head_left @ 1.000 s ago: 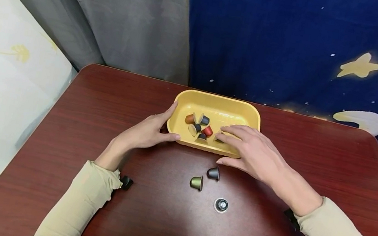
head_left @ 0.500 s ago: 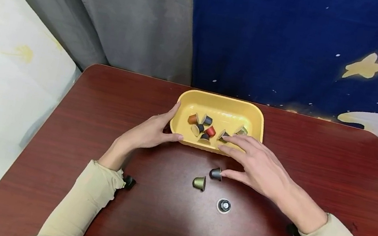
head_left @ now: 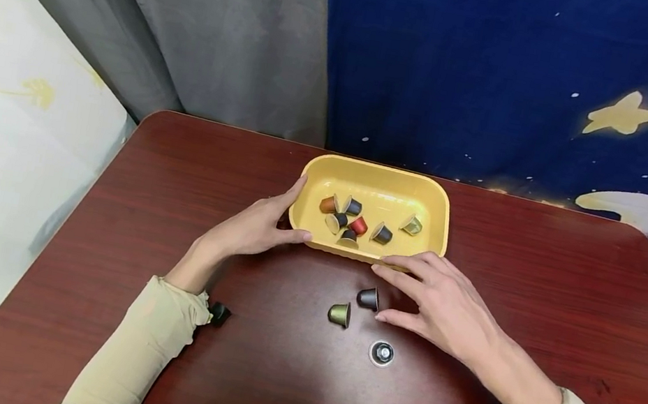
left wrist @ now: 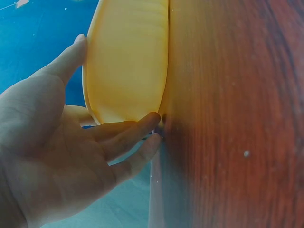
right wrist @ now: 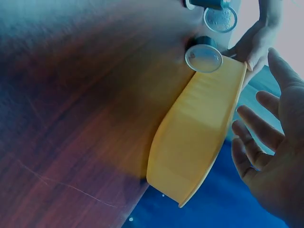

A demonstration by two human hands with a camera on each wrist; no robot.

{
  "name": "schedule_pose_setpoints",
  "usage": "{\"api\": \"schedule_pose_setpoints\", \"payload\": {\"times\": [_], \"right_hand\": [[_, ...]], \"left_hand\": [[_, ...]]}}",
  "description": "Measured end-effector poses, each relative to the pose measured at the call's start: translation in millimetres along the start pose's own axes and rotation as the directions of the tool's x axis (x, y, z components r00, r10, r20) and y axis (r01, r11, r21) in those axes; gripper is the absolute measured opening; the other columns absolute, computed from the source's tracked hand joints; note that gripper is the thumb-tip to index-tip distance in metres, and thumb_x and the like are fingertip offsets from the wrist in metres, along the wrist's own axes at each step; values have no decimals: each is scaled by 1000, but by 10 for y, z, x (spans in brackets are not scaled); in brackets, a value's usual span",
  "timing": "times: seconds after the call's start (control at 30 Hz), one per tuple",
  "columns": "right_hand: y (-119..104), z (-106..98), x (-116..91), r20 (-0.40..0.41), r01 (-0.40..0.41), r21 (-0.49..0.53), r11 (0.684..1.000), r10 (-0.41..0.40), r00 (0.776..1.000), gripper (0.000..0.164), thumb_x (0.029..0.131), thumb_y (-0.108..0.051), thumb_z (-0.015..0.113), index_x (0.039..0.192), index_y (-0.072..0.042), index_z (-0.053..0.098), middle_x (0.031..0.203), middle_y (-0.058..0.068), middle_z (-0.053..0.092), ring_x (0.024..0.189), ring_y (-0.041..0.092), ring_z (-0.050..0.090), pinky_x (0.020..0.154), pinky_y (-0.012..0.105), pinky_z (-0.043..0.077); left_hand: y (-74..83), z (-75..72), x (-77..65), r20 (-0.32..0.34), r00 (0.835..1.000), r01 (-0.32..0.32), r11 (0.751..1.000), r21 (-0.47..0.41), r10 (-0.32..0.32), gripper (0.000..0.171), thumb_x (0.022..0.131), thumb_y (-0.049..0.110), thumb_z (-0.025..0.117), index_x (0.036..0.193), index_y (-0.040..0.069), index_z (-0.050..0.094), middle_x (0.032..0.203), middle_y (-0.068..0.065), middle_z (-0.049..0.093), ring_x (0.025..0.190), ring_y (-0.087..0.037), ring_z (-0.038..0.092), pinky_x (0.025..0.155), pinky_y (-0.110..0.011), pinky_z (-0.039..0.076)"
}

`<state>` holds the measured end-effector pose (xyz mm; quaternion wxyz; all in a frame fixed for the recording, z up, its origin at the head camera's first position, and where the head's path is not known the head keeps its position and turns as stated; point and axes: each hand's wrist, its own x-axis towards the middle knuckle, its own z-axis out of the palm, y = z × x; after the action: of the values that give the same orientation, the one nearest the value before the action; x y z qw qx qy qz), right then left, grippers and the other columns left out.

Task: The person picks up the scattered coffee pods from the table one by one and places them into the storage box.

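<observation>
A yellow tray (head_left: 380, 168) holds several coffee capsules: brown, red, dark ones and a pale green one (head_left: 412, 225) at the right. My left hand (head_left: 250, 224) rests against the tray's left end, thumb on the front rim and fingers stretched along the end wall. My right hand (head_left: 442, 302) hovers at the tray's front right, fingers spread, holding nothing. Its thumb tip is close to a dark grey capsule (head_left: 368, 299) lying on its side on the table. Beside that lie a green capsule (head_left: 339, 314) and a black capsule (head_left: 382, 353) with its round rim down.
The dark red wooden table (head_left: 246, 373) carries everything. Behind its back edge hang a grey curtain (head_left: 229, 39) and a blue curtain (head_left: 446, 73) with stars. A white patterned cloth (head_left: 4, 130) is at the left.
My right hand has drawn back from over the tray toward the front, uncovering the pale green capsule and a dark capsule inside. My left hand has stayed at the tray's left end.
</observation>
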<state>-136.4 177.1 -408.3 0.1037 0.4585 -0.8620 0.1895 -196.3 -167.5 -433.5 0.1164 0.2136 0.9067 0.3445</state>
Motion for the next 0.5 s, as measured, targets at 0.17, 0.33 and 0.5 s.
{"api": "schedule_pose_setpoints", "payload": {"times": [0.17,0.33,0.5], "right_hand": [[-38,34,-33,-35,-11,4,1000,11,999,58,80,-46,80,130,-21,67,127,-2,65,107,15,58,91,34,45],[-53,41,-57,-118,29,25,999,-26,993,54,80,-41,81,129,-20,68,123,-3,66,108,13,60,91,34,45],[-50,68,-101,-121,0,29,1000,3,993,54,79,-39,82,129,-20,69,123,-5,67,110,13,63,90,36,48]], "left_hand": [[-10,2,2,-2,1000,4,1000,-2,-4,102,91,50,68,160,23,-1,162,-8,23,142,-19,35,113,-41,32],[-7,0,8,1,1000,3,1000,-10,-3,101,91,50,68,160,25,-2,162,-7,24,140,-19,38,112,-41,33],[-15,9,7,2,1000,8,1000,-7,-8,101,91,51,67,160,24,-1,162,-8,24,141,-19,36,113,-41,33]]}}
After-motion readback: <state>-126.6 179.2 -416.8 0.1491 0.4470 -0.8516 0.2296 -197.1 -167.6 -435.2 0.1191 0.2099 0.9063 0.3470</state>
